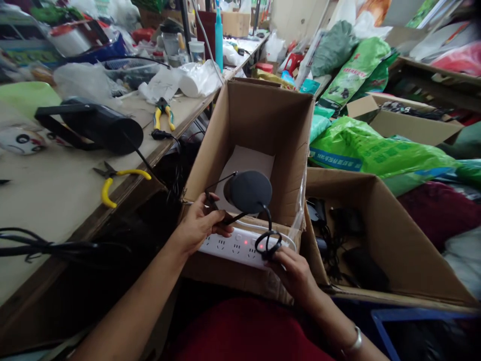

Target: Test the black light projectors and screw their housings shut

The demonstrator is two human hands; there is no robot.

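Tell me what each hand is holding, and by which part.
The left hand holds the black cylindrical device by its bracket. The right hand holds the device's black cord by its looped part; the exact pinch point is hidden.

- The front of the black lamp (251,193) faces away, hidden.
- The right hand (293,271) hides one end of the white power strip (227,246) and the end of the looped cord (269,221).
- The left edge cuts off the worktop (67,185) and a cable bundle (45,246).
- The bottom edge crops the blue crate (409,315).
- Print on the upright green bag (356,72) is too small to read.
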